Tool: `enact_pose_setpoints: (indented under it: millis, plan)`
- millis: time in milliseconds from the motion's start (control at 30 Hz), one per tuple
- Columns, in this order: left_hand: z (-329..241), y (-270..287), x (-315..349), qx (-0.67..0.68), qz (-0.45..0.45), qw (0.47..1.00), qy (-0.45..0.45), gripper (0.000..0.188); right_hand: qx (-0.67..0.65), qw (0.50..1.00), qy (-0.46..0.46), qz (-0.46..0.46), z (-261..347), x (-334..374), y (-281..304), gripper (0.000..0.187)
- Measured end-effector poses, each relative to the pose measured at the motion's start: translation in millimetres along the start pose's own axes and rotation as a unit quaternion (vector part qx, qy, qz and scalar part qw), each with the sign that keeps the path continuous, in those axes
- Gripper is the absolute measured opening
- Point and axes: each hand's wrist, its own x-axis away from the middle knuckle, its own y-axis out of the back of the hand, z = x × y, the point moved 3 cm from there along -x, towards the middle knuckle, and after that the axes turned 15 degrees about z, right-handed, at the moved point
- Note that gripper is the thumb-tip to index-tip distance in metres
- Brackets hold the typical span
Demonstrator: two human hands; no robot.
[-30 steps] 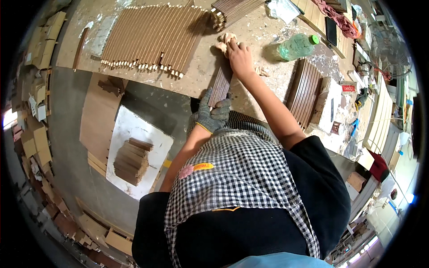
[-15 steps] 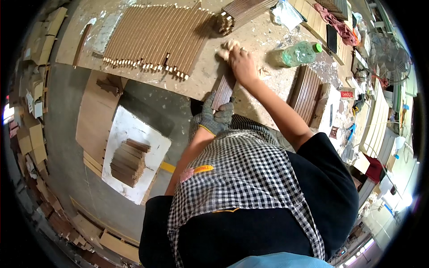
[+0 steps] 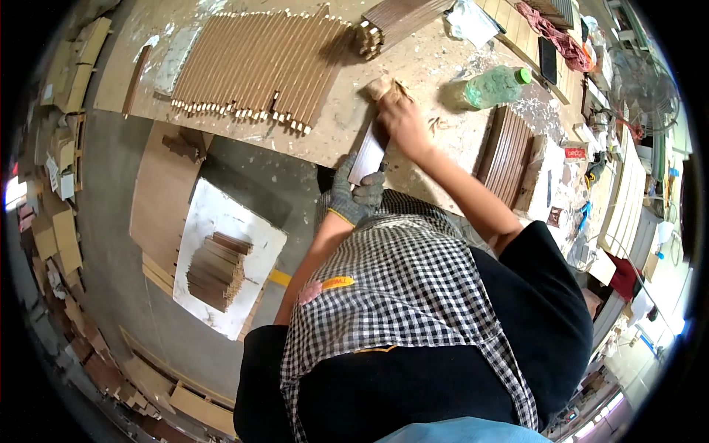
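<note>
My left hand, in a grey knit glove, grips the near end of a brown wooden slat, or a few set side by side, just past my apron. A pale sheen lies along the slat's upper face. The far end runs under my bare right hand, which is closed on a crumpled tan rag. Motion slightly smears the right fingers. Left of them, a wide row of brown wooden strips with pale ends lies on the worktable.
A green-capped bottle stands right of my right hand. Farther right lie a stack of brown slats and a phone. A bundle of strips is at the back. Low on the left, a white board carries a wood pile.
My right hand and the rag have shifted slightly toward me and right along the slat. The slat's face looks paler and shinier. My left hand keeps its grip in nearly the same place.
</note>
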Motion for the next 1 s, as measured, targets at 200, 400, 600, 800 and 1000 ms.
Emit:
enact_pose_setpoints:
  millis: [200,400,600,800,1000]
  plan:
    - [4,-19,-5,0.008,-0.041,0.998,-0.041,0.064,-0.125,0.978,0.070,-0.150,24,27,9,0.038]
    - [9,-33,-14,-0.014,-0.101,0.994,-0.036,0.062,-0.505,0.857,-0.102,-0.009,-118,-50,-31,0.029]
    - [7,-29,-10,-0.013,-0.106,0.993,-0.046,0.057,-0.615,0.769,-0.077,-0.156,-74,2,50,0.017]
    - [-14,47,14,-0.250,-0.147,0.954,-0.074,0.055,-0.329,0.922,0.172,-0.113,51,30,39,0.034]
    - [13,-26,-12,-0.115,-0.137,0.983,-0.029,0.069,-0.343,0.936,-0.074,-0.031,-51,-47,-21,0.036]
